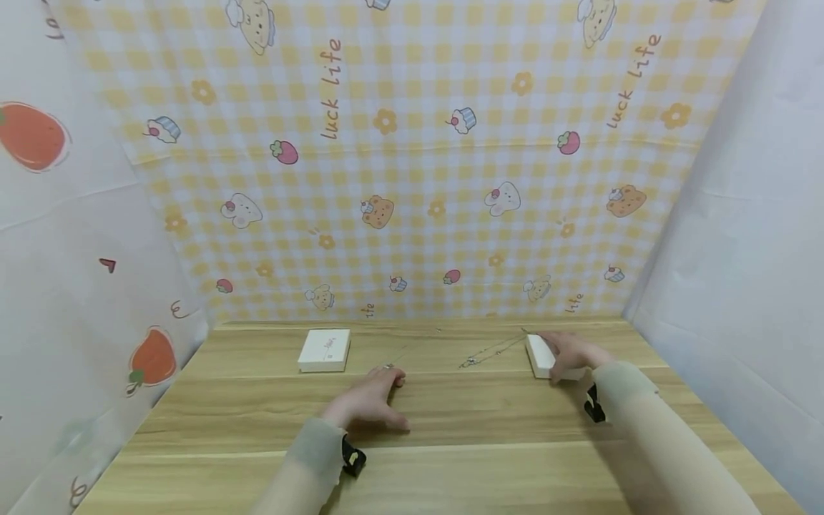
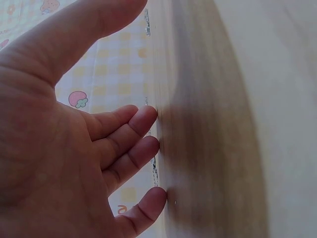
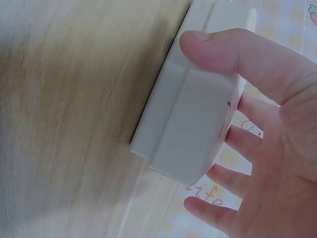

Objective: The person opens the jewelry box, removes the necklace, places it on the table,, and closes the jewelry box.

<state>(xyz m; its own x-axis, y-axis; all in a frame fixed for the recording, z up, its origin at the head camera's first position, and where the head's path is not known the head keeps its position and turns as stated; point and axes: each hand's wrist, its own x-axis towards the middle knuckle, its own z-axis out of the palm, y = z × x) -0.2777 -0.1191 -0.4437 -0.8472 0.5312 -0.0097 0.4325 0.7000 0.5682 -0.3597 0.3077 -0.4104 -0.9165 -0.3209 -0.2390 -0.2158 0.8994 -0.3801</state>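
Observation:
My right hand grips a small white lidded box at the right side of the wooden table. Its thumb lies against the box's near side, and the fingers reach over the printed top toward the far side. Just left of that box lies a thin silver chain necklace, stretched out in a narrow loop. My left hand is low over the middle-left of the table, thumb spread, fingers loosely bent with their tips at the wood and nothing in the palm. Beyond its fingertips a second fine chain shows, partly hidden by the hand.
A second white box with pink lettering sits at the back left of the table. Behind rises a yellow checked cloth, with pale cloth walls at both sides. A tiny shiny bit lies near the back edge.

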